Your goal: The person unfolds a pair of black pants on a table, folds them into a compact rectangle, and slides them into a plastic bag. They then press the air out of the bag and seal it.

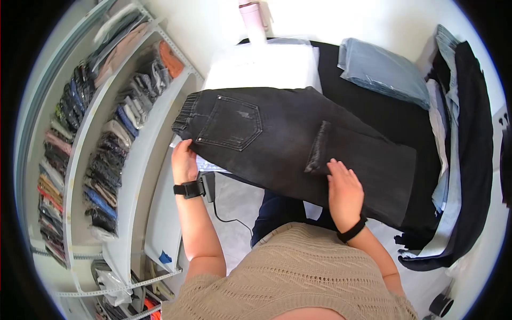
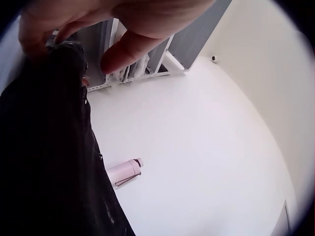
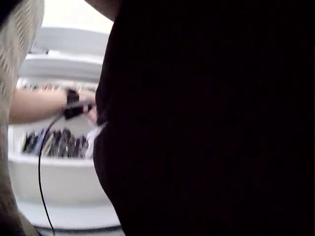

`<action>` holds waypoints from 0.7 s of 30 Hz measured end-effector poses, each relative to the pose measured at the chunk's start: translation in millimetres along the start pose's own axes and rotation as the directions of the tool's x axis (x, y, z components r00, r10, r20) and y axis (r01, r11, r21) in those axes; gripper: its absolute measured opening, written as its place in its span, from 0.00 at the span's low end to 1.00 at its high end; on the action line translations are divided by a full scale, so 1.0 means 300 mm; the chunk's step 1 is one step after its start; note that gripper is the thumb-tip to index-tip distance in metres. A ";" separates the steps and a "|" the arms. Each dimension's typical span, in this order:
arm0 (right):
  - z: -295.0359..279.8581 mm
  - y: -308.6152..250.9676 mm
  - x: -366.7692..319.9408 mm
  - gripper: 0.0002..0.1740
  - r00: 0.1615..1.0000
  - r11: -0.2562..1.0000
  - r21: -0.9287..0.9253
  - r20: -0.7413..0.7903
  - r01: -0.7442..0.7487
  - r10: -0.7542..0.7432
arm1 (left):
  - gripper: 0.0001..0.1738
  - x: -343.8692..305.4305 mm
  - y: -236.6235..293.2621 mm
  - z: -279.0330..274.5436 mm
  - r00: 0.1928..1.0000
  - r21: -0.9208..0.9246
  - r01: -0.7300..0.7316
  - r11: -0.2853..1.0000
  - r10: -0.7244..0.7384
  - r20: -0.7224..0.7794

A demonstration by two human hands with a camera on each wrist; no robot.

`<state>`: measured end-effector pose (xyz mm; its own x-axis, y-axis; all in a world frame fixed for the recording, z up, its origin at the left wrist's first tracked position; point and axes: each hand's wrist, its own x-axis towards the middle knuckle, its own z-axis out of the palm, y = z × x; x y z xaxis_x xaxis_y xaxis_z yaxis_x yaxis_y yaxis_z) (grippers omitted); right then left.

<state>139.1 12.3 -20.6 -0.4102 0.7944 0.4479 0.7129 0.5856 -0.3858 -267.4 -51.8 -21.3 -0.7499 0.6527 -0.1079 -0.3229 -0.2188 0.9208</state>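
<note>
Where I look down on the black surface [image 1: 360, 104], one pair of black jeans [image 1: 288, 128] extends from beyond its left edge toward its right, partly over the near edge. Particulars: gathered waistband [image 1: 188, 113] at left; one studded back pocket [image 1: 230, 122], scuffed; one frayed strip [image 1: 318, 146] across the leg; leg end at right.

Left hand [image 1: 184, 161]: one, fingers clamped on the near corner of the waist; black wristband [image 1: 189, 189] with a dark device [image 1: 208, 185] and cable. Right hand [image 1: 345, 194]: one, laid palm down on the leg just beside the frayed strip, fingers straight; the second wristband [image 1: 352, 229], black, I note below it.

Beyond the jeans, toward the far left corner: one white packet [image 1: 261, 66], glossy. Behind that: one pink bottle [image 1: 252, 18]. Near the far right corner: one blue-grey garment [image 1: 381, 69] in clear plastic. Along the right edge: draped clothes [image 1: 472, 144], black and pale blue. Left of the surface: curved-looking shelving [image 1: 141, 154], holding rows of bagged garments [image 1: 101, 170].
</note>
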 end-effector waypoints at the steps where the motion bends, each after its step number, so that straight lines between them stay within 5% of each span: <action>1: 0.027 -0.001 -0.015 0.15 1.000 0.996 -0.082 -0.009 0.027 -0.028 | 0.07 -0.009 0.011 0.012 1.000 -0.008 0.007 1.000 -0.008 -0.026; 4: 0.051 0.004 -0.035 0.17 0.998 0.981 -0.188 -0.027 0.053 -0.059 | 0.11 -0.010 0.037 0.026 0.998 0.001 0.055 0.998 -0.055 -0.036; 12: 0.030 0.006 -0.035 0.18 0.998 0.995 -0.081 -0.033 0.049 -0.052 | 0.18 0.001 0.055 0.076 0.952 -0.091 0.264 0.960 -0.244 0.183; 14: 0.025 0.008 -0.033 0.18 0.995 0.990 0.137 -0.083 -0.044 0.056 | 0.20 -0.016 0.054 0.105 0.975 -0.041 0.185 0.982 -0.179 0.128; 21: 0.042 0.007 -0.039 0.19 0.994 0.995 -0.054 -0.067 0.081 -0.085 | 0.20 -0.236 0.173 0.378 0.949 -0.126 -0.131 0.983 0.161 0.271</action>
<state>138.3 6.3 -36.8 -0.4301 0.7294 0.5320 0.7066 0.6388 -0.3044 -165.5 -27.0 76.6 -0.6070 0.7808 0.1480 -0.2916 -0.3921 0.8725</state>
